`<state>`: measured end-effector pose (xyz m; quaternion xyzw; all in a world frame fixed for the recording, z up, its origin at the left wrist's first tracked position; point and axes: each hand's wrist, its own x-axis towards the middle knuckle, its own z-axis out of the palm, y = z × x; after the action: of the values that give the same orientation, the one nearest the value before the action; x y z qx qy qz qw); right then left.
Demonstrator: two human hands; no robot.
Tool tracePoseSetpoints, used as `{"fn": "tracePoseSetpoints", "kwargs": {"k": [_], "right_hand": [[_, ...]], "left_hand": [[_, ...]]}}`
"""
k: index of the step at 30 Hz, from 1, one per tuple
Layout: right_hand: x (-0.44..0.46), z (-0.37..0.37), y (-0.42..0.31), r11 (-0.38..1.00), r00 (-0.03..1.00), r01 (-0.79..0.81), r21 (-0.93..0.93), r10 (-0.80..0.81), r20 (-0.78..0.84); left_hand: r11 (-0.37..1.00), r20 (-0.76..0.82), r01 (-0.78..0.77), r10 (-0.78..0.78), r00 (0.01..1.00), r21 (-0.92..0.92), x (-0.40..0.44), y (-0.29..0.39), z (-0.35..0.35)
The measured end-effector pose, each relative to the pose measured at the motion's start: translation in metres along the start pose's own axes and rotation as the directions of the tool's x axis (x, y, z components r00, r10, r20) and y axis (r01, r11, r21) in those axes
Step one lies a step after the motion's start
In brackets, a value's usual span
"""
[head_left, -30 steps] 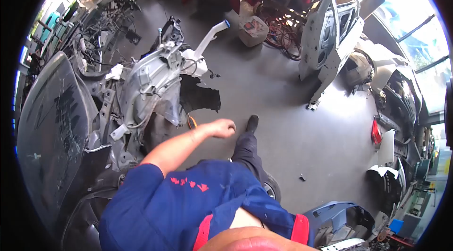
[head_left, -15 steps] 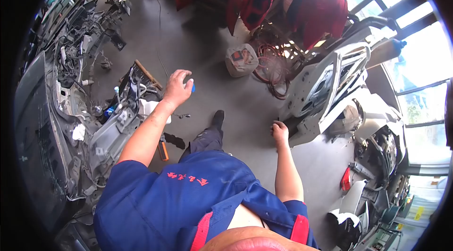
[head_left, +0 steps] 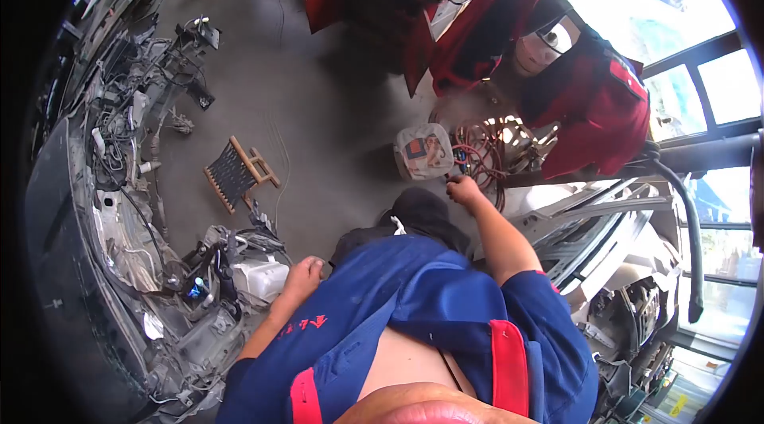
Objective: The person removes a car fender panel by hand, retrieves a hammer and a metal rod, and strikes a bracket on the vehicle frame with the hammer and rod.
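Observation:
My right hand (head_left: pixel 464 190) is stretched forward, fingers closed, at the near right edge of a whitish plastic container (head_left: pixel 422 155). Something small and dark shows at its fingertips, too small to name; whether it touches the container I cannot tell. Down by my left side is my left hand (head_left: pixel 304 275), its fingers curled in; what they hold, if anything, is hidden. Close to it lie a white plastic car part (head_left: pixel 261 279) and tangled dark car parts. Behind the container, a reddish hose (head_left: pixel 487 155) lies coiled on the floor.
A folding stool (head_left: pixel 235 175) with a dark woven seat stands front left. Stripped car parts (head_left: pixel 131 257) line the left. Ahead is a red workbench (head_left: pixel 322 3) covered in tools. A red and navy jacket (head_left: pixel 593 97) hangs at right, above car panels (head_left: pixel 613 221).
I have moved forward, and the container is nearer. My left hand has dropped back to my side; the blue thing at it no longer shows. My right hand has reached forward to the container.

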<state>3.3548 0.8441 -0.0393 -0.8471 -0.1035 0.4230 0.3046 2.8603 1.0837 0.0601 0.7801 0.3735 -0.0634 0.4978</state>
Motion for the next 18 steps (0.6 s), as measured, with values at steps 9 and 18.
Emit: {"fn": "tracePoseSetpoints", "kwargs": {"k": [9,18], "right_hand": [[0.209,-0.049,-0.095,0.941,0.974,-0.005,-0.34,0.082,0.213],[0.453,-0.018,-0.311,0.964,0.959,0.104,-0.246,-0.031,0.283]], "left_hand": [[0.944,-0.298,0.321,-0.327,0.897,-0.072,0.079,-0.05,0.022],[0.846,-0.29,0.505,-0.533,0.795,-0.171,0.296,-0.011,-0.125]]}}
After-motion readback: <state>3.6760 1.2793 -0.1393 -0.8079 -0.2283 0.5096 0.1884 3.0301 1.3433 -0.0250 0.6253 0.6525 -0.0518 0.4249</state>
